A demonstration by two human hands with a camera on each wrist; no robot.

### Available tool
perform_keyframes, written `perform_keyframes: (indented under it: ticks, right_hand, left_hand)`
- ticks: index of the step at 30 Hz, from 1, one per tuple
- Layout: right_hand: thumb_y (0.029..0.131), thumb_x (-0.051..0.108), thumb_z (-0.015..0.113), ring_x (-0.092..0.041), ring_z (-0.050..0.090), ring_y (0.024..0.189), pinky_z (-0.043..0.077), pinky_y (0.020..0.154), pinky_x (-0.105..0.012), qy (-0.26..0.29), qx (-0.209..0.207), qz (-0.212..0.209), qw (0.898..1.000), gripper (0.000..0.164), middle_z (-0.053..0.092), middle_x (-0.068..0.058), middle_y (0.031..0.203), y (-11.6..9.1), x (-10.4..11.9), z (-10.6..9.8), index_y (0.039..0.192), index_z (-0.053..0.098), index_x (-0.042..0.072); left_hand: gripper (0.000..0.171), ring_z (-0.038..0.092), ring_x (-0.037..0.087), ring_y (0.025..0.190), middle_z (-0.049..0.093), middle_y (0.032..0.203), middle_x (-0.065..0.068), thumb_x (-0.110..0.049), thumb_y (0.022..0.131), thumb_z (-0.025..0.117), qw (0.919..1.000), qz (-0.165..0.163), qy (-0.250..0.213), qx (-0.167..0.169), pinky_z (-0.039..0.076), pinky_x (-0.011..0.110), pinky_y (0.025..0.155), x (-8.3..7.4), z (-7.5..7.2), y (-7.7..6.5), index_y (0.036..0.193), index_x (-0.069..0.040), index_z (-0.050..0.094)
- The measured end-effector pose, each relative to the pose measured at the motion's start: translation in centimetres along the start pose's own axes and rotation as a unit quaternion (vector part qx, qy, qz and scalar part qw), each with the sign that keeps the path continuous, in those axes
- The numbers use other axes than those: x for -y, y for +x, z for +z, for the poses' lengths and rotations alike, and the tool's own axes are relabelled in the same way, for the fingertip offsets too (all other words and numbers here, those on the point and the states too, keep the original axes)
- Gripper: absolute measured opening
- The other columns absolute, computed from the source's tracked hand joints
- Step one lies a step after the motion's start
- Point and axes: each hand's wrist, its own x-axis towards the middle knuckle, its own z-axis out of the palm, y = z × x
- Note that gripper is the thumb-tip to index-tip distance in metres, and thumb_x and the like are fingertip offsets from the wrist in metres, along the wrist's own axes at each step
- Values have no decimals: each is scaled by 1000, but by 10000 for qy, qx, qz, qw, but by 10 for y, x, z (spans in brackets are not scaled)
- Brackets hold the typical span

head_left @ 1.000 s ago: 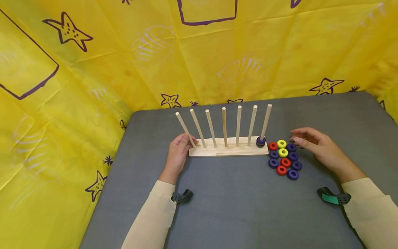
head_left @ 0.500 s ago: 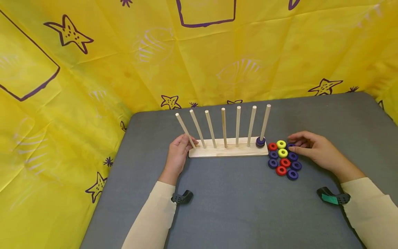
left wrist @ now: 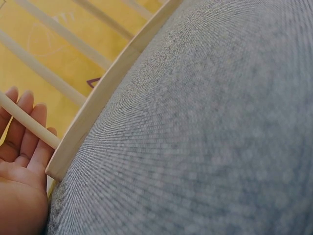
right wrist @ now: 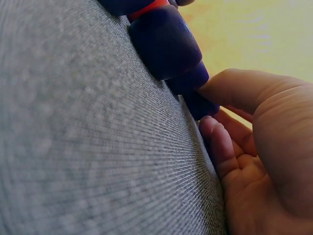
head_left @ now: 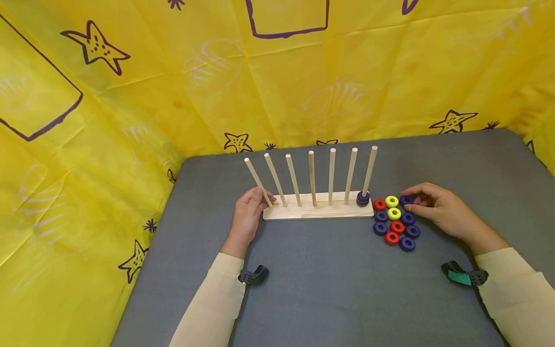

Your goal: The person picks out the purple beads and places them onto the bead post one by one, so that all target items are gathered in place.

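A wooden peg rack (head_left: 318,212) stands on the table, with a row of several upright pegs. My left hand (head_left: 248,214) holds it at its left end, thumb and fingers about the leftmost peg (left wrist: 30,122). Purple rings (head_left: 363,198) sit stacked at the foot of the rightmost peg. My right hand (head_left: 442,212) pinches a purple ring (head_left: 406,200) between thumb and fingers, at the far right corner of a group of loose rings. In the right wrist view, that ring (right wrist: 199,105) is partly covered by nearer rings and the fingertips.
Beside the rack's right end lie loose red rings (head_left: 392,238), yellow rings (head_left: 393,214) and purple rings (head_left: 407,244), packed close together. Everything rests on a grey cloth-covered table (head_left: 321,289). A yellow patterned curtain (head_left: 277,86) hangs behind it and on the left.
My right hand has moved slightly left and its thumb and fingers have closed on the far right purple ring, which shifted slightly away from me. My left hand and the rack stay in place.
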Motion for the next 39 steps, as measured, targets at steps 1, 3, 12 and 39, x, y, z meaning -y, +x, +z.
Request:
perform_keyframes:
  ticks: [1, 3, 12, 39]
  right_hand:
    - [101, 5, 80, -17, 55, 85, 45, 69, -21, -5, -16, -37, 10000, 29, 63, -10, 103, 0, 0, 0, 129, 74, 3]
    - [100, 3, 81, -16, 56, 85, 45, 70, -20, 4, -49, -91, 9999, 29, 63, -10, 104, 0, 0, -1, 129, 74, 3]
    - [98, 2, 83, -15, 55, 84, 44, 69, -20, -68, -102, -88, 9999, 31, 63, -9, 102, 0, -1, -1, 128, 74, 3]
    - [99, 4, 82, -16, 54, 84, 45, 68, -18, -67, -421, 34, 9991, 29, 64, -12, 102, -2, 3, 2, 126, 74, 0]
  left_hand:
    - [55, 68, 30, 104, 70, 103, 11, -34, 116, 54, 10000, -1, 5, 7, 56, 37, 95, 0, 0, 0, 111, 20, 62]
    - [54, 68, 29, 104, 70, 103, 11, -33, 117, 54, 10000, -6, 14, 14, 56, 37, 96, 0, 0, 0, 111, 19, 63]
    - [51, 68, 29, 104, 69, 103, 11, -30, 118, 52, 10000, -12, 6, 13, 56, 38, 96, -1, 1, 0, 111, 19, 63]
    - [54, 68, 31, 104, 70, 103, 13, -33, 116, 55, 10000, -15, 21, 12, 56, 37, 95, 1, -1, 0, 110, 20, 63]
